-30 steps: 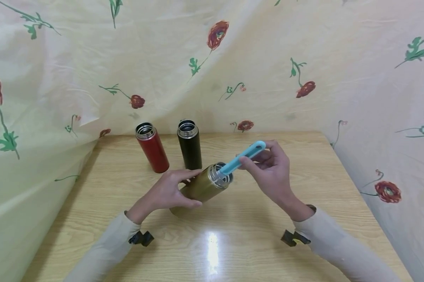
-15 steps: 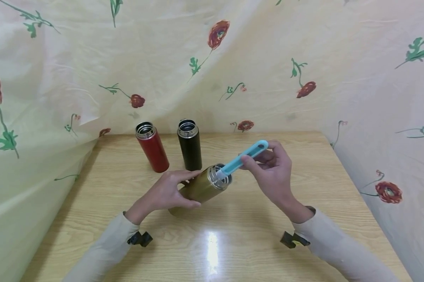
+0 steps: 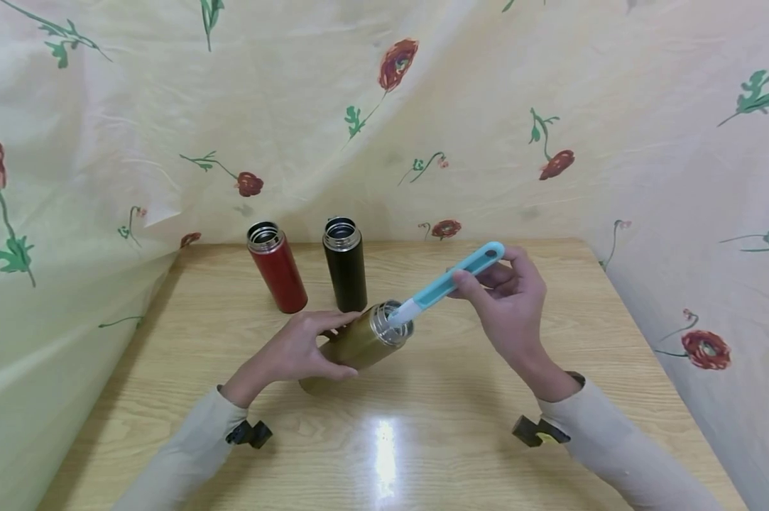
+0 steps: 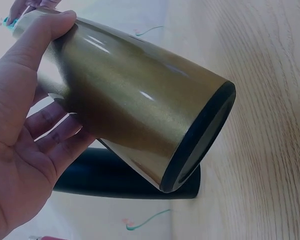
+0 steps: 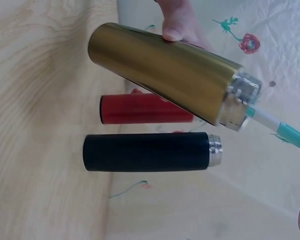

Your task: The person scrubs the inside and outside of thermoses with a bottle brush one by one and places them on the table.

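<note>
My left hand (image 3: 295, 349) grips a gold flask (image 3: 352, 344) and holds it tilted above the wooden table (image 3: 422, 440), steel mouth pointing up and right. In the left wrist view my fingers (image 4: 25, 120) wrap the gold flask (image 4: 140, 105) near its black base. My right hand (image 3: 512, 301) pinches the handle of a turquoise bottle brush (image 3: 451, 282). Its white neck enters the flask's mouth; the brush head is hidden inside. The right wrist view shows the gold flask (image 5: 165, 70) with the brush (image 5: 277, 127) sticking out of its mouth.
A red flask (image 3: 277, 267) and a black flask (image 3: 344, 264) stand open-mouthed at the back of the table, just behind the gold one. Floral cloth (image 3: 384, 121) hangs behind and on both sides. The table's front and right parts are bare wood.
My right hand has drawn the brush up and to the right, so more of its white neck shows outside the flask. The gold flask has shifted slightly left and lower.
</note>
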The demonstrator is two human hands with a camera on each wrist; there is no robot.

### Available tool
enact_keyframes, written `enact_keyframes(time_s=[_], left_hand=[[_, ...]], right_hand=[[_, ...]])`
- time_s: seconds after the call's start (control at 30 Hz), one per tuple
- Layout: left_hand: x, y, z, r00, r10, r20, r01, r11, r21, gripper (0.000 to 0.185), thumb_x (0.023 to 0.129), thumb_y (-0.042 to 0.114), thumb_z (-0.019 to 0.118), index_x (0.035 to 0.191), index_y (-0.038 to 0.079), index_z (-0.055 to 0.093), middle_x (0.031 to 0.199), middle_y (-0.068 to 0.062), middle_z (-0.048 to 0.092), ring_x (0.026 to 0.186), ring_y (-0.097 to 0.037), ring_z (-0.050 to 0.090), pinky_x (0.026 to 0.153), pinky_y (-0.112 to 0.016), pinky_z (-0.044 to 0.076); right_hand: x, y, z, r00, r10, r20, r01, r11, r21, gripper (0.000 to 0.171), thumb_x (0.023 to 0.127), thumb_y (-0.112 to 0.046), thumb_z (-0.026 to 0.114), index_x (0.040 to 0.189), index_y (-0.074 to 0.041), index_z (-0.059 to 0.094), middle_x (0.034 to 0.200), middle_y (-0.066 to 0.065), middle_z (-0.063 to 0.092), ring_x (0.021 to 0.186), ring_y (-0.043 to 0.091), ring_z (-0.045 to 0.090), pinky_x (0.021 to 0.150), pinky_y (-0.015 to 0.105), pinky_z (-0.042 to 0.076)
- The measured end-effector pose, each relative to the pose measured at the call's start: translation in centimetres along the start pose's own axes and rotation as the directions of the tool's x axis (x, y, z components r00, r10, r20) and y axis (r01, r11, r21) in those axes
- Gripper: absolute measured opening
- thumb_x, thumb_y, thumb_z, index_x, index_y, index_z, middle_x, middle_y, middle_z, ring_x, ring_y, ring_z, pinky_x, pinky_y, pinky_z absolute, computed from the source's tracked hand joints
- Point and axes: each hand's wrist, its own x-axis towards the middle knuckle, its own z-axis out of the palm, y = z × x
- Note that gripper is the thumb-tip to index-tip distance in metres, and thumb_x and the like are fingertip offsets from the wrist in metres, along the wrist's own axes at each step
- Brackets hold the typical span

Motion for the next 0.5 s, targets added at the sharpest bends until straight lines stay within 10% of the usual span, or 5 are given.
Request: enact_keyframes(time_s=[0.5], left_hand=[[0.1,-0.3,0.0,0.999,-0.012,0.034,0.013,0.999,-0.043,0.084,0.077,0.036,0.090,0.147,0.007,0.054,0.134,-0.006,0.067,0.109,-0.017,0.068,0.093,-0.036,0.059]], right_hand=[[0.8,-1.5,-0.6,0.998,-0.062,0.008,0.062,0.998,-0.021,0.028,0.084,0.020,0.068,0.108,0.017,0.055,0.091,0.015,0.077,0.072,0.020,0.076,0.065,0.033,0.063]])
